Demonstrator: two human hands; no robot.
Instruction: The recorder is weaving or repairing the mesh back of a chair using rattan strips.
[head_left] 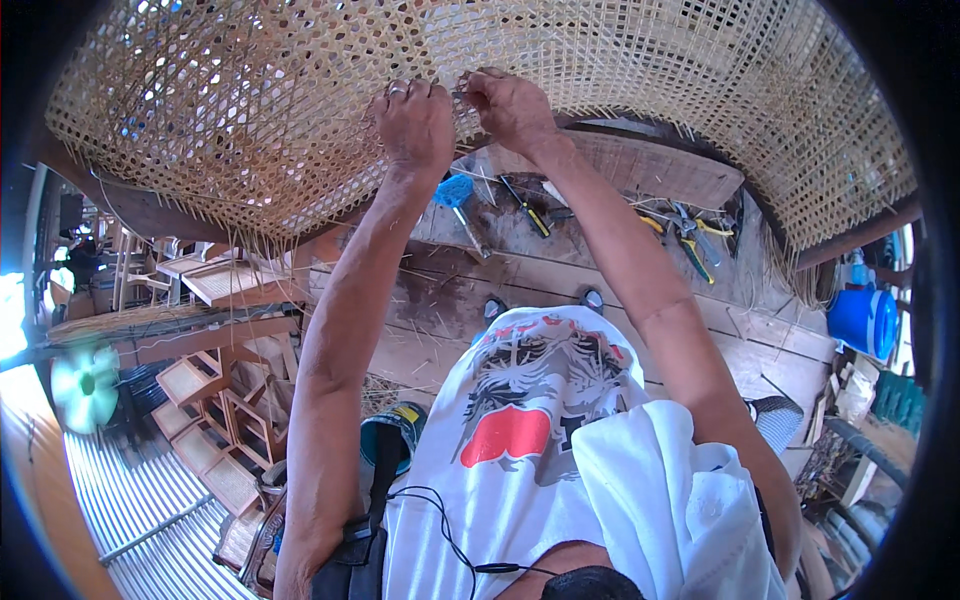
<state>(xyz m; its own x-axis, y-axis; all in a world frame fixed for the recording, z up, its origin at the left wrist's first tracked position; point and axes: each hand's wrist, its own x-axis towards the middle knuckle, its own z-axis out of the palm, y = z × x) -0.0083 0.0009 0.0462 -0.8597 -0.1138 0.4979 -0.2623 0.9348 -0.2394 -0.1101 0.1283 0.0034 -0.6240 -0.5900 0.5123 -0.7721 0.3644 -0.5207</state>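
Observation:
A wide sheet of woven cane webbing (300,110) stretches over a curved wooden frame (150,205) across the far side. Loose strand ends fringe its lower edge. My left hand (415,125) lies against the webbing near its middle, fingers curled, with what they grip hidden. Close beside it on the right, my right hand (510,108) pinches a small dark thing between thumb and finger, too small to name. Both hands are at the webbing's surface, a short gap between them.
On the planks below lie a blue-headed hammer (455,190), a yellow-and-black screwdriver (527,208) and yellow-handled pliers (695,255). A blue water jug (865,320) stands at right. Wooden chair frames (205,395) are stacked at left near a spinning green fan (85,385).

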